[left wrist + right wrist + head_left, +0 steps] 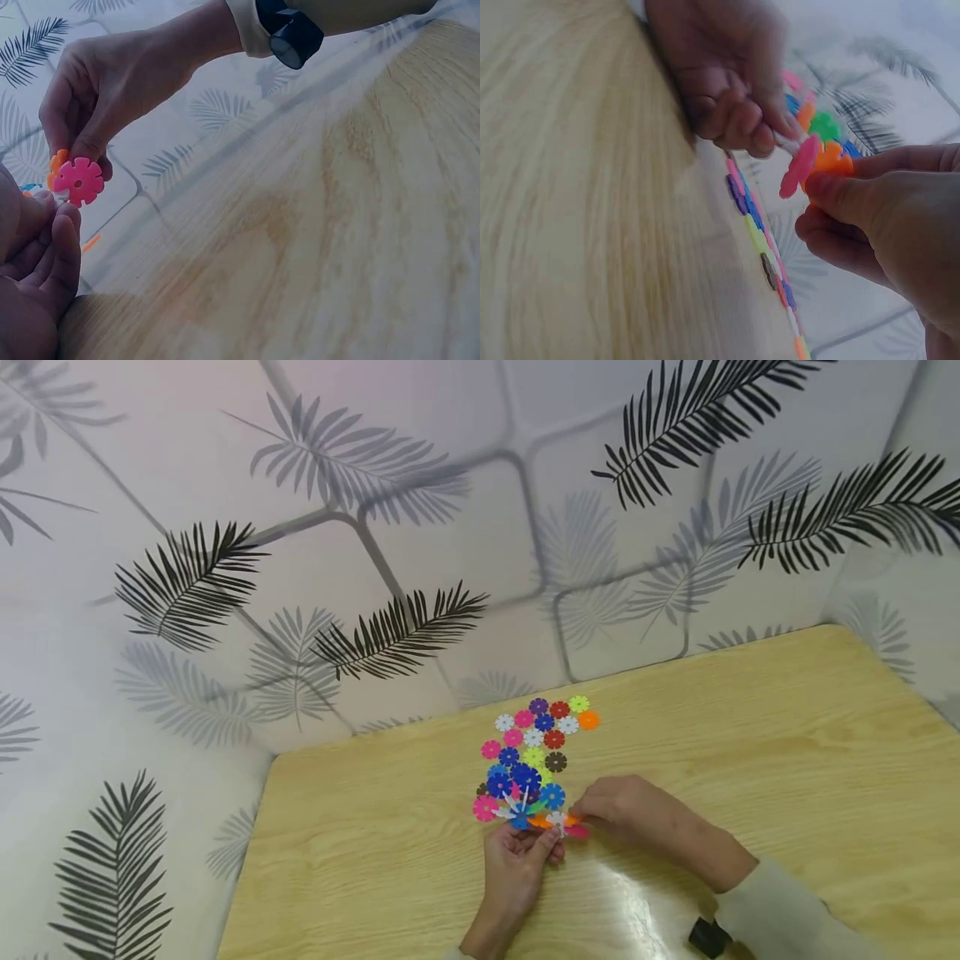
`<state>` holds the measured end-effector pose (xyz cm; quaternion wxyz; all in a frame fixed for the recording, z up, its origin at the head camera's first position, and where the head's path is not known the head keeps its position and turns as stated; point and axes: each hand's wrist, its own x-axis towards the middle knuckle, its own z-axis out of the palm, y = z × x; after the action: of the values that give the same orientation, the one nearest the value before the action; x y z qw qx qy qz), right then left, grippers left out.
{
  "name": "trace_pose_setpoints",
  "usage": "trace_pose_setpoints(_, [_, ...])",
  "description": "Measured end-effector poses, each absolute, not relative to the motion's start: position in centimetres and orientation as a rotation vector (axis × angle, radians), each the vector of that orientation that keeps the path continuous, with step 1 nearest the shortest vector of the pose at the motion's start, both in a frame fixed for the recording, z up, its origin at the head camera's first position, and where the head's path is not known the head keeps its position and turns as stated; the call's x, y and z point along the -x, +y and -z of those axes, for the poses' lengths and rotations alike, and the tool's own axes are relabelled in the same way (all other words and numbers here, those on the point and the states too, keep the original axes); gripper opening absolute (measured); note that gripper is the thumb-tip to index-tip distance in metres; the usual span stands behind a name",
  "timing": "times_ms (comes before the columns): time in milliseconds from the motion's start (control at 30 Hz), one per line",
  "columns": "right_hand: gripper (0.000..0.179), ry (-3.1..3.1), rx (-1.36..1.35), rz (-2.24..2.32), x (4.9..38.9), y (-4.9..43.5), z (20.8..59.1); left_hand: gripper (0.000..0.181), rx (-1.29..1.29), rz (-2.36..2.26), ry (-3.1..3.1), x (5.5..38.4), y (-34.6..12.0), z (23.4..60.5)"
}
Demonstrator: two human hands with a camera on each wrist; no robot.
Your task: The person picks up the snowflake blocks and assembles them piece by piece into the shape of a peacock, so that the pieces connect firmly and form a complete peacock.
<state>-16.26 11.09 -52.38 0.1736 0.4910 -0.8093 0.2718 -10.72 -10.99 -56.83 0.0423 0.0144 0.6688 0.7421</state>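
Note:
Between both hands is a cluster of joined plastic snowflake discs, with a blue disc (521,814) ringed by white and green ones at its left end. My left hand (517,864) pinches the white snowflake disc (557,822) between thumb and fingers. From the other side, my right hand (630,803) pinches an orange snowflake disc (831,161) by its edge. Beside that orange disc, a pink disc (79,182) stands slotted at the white one, facing the left wrist camera. A green disc (825,126) shows behind them in the right wrist view.
Loose snowflake discs in many colours lie flat on the wooden table (360,860) beyond the hands, among them a brown disc (556,762) and an orange one (589,720). A leaf-patterned wall (450,552) rises along the table's far edge.

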Motion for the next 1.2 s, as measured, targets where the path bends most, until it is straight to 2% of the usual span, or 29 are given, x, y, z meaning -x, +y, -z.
trace_pose_setpoints(133, [0.024, -2.315, -1.395, -0.698, 16.1, 11.1, 51.7, 0.021, -0.058, -2.258, 2.061, 10.9, -10.8, 56.7])
trace_pose_setpoints(333, [0.027, -2.366, -1.353, -0.856, 16.3, 11.9, 51.7, 0.023, -0.098, -2.235, 2.048, 11.0, -10.7, 56.5])
trace_pose_setpoints(800, [0.034, -2.275, -1.266, -0.881, 17.2, 13.5, 52.3, 0.041, -0.075, -2.351, 1.963, 10.9, -10.5, 56.7])
trace_pose_setpoints(1000, [0.030, -2.487, -0.959, -0.840, 19.4, 14.2, 52.8, 0.043, -0.055, -2.350, 1.971, 10.9, -10.5, 56.7])
trace_pose_setpoints(1200, [0.053, -2.846, -0.676, -0.825, 22.8, 13.5, 53.8, 0.043, -0.037, -2.357, 1.957, 10.8, -10.8, 56.7])
